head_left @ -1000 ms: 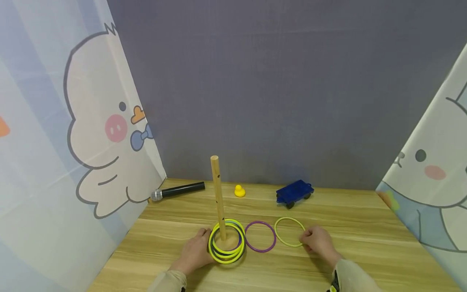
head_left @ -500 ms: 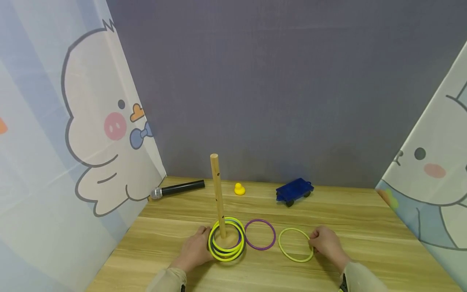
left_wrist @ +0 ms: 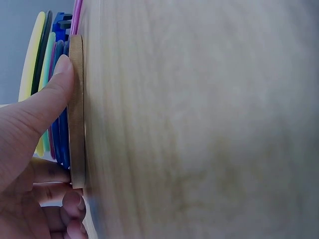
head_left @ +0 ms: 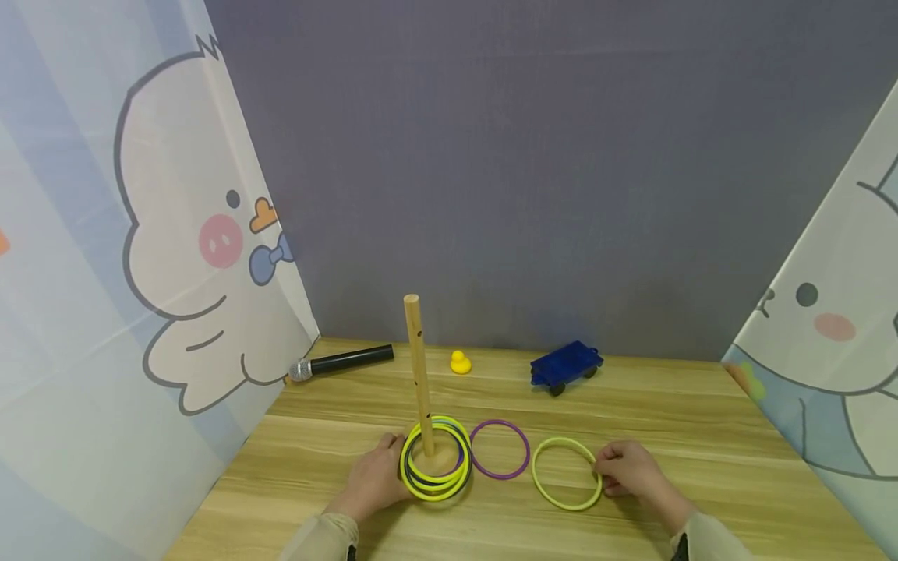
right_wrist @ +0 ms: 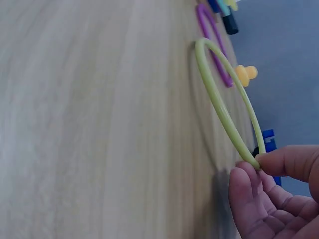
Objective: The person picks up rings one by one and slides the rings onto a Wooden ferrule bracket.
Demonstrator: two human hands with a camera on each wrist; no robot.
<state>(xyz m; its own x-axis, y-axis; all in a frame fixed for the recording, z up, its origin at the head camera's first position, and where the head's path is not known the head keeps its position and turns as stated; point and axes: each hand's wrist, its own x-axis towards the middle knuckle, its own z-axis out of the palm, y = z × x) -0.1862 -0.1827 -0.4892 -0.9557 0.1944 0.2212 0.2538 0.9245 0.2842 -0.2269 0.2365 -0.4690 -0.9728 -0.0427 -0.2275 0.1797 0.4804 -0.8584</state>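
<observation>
A wooden ring toss stand (head_left: pixel 419 374) stands upright with several coloured rings (head_left: pixel 435 498) stacked round the foot of its post. My left hand (head_left: pixel 376 479) grips its round base (left_wrist: pixel 77 124) from the left, thumb (left_wrist: pixel 62 74) at one side and fingers curled at the other. To the right, a pale yellow ring (right_wrist: pixel 219 107) is pinched at its right edge between the thumb and fingers of my right hand (head_left: pixel 631 473). It is tilted over the table, casting a shadow there. A purple ring (head_left: pixel 501 477) lies flat between the stack and the yellow ring.
At the back of the wooden table (head_left: pixel 701 421) lie a black microphone (head_left: pixel 351 359), a yellow rubber duck (head_left: pixel 460 363) and a blue toy cart (head_left: pixel 567 364). A grey backdrop (head_left: pixel 519 171) rises behind them. Printed cartoon panels flank both sides.
My right hand has drawn the yellow ring to the right and nearer to me, away from the purple ring. My left hand has stayed on the stand's base.
</observation>
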